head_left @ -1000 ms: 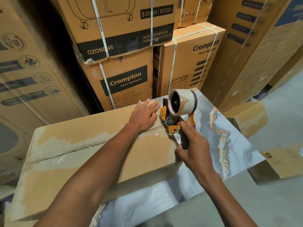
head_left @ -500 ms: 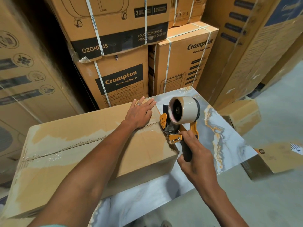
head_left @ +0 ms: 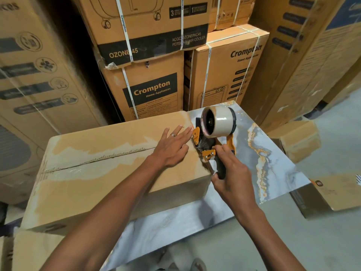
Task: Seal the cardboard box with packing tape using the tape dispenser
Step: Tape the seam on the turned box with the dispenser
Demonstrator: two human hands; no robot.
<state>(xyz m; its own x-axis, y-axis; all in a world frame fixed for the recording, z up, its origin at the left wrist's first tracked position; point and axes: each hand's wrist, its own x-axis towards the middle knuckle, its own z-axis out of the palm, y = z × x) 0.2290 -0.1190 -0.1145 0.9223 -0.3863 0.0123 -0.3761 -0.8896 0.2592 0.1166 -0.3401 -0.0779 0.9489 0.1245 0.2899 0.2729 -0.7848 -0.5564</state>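
Right hand: the right hand [head_left: 233, 173] is gripping the black handle of the tape dispenser [head_left: 213, 137], fingers curled round it, index finger reaching up toward the orange plate.
Dispenser: it is sitting at the box's right-hand top edge, roll of packing tape [head_left: 219, 122] raised above the hand, cutter end appearing to touch the corner just left of the knuckles.
Left hand: the left hand [head_left: 172, 146] is pressing flat on the lid, fingers straight and spread, holding nothing, just left of the dispenser.
Box: the cardboard box [head_left: 109, 169] is lying on the marbled surface [head_left: 273, 165], stretching away to the left of both hands; its long axis is running left to right.
Seam: the centre seam [head_left: 101, 159] is running along that axis from the far left edge toward the left hand, glossy tape already showing over it.
Key relation: the right hand is nearer the tool, and the seam's end is lying directly left of the cutter; the strip looks ready to be cut or folded down over the right side.
Backdrop: stacked Crompton cartons [head_left: 152, 89] are standing beyond both hands.
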